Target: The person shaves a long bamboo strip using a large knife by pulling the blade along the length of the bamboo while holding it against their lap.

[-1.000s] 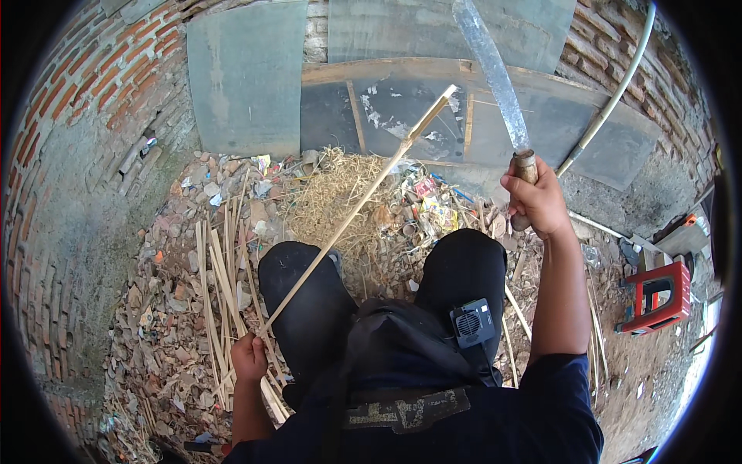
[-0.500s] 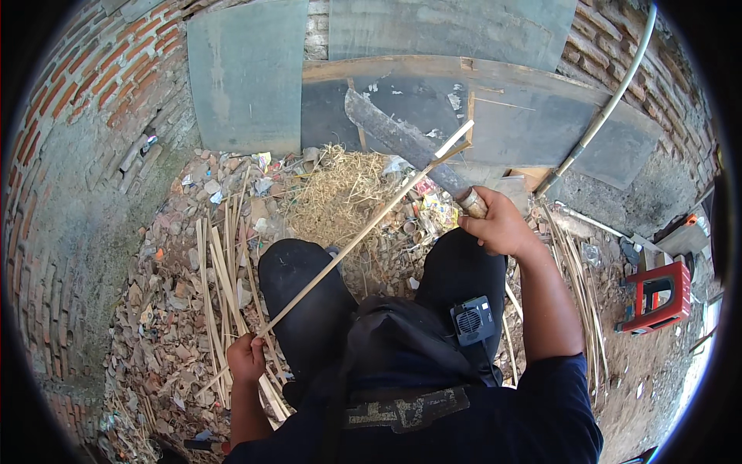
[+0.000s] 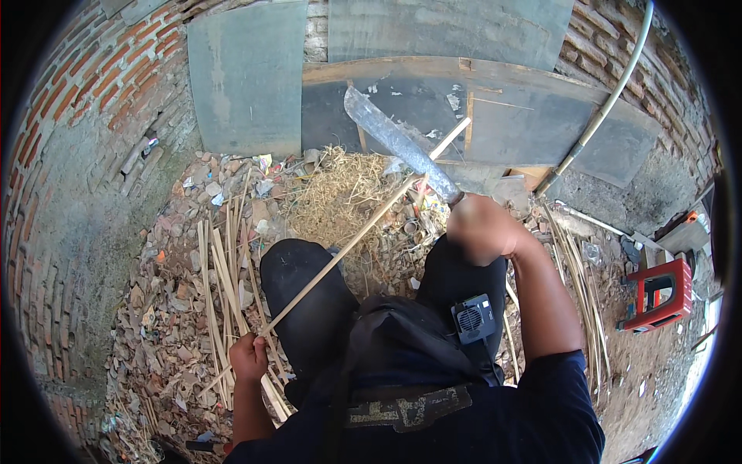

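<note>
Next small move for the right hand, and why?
Probably ease the machete slightly down the pale strip toward the left hand: the machete crosses the strip near its far end, a sliver appears to stand off there, and the left hand grips lower down.

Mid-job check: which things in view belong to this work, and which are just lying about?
In the work:
- pale strip, held in the left hand
- large knife, held in the right hand
- probably the loose strips on the ground

Apparently just lying about:
- red stool, at right
- rubble
- colourful litter
</note>
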Action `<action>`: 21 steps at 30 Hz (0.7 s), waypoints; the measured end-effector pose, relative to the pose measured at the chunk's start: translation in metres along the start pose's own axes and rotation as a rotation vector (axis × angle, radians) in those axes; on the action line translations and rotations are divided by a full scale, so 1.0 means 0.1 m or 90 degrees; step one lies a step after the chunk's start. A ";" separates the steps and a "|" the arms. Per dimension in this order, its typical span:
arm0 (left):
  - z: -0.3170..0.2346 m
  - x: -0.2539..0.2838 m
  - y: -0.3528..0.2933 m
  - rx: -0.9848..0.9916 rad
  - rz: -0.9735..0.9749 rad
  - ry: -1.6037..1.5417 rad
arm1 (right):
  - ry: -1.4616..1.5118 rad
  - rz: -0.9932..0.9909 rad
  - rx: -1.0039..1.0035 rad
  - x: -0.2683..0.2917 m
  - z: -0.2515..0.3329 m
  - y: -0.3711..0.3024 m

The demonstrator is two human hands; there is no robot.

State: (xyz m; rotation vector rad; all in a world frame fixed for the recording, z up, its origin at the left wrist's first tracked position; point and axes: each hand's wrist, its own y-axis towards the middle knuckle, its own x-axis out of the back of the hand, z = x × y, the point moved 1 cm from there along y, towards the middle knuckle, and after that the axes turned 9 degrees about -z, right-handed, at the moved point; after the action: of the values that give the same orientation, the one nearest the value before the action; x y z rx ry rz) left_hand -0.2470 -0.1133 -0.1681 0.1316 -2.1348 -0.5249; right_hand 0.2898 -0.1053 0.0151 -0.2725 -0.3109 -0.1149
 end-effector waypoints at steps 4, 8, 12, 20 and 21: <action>0.02 0.00 -0.02 0.014 -0.001 0.001 | -0.219 -0.172 0.145 -0.06 0.00 -0.09; -0.02 -0.02 0.00 0.022 -0.005 -0.015 | -0.358 -0.314 0.258 -0.02 0.01 -0.09; -0.03 -0.03 0.01 0.030 0.015 -0.066 | -0.306 -0.327 0.237 -0.05 0.02 -0.06; -0.03 0.00 0.02 0.036 0.040 -0.104 | -0.265 -0.292 0.389 -0.05 -0.11 0.01; -0.02 0.02 0.01 0.040 0.041 -0.095 | -0.264 -0.289 0.389 -0.02 -0.11 0.02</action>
State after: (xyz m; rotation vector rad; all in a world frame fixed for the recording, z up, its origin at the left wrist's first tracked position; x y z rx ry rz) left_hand -0.2466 -0.1135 -0.1655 0.0606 -2.2941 -0.4420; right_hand 0.2913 -0.1067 0.0041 0.3935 -0.7964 -0.4032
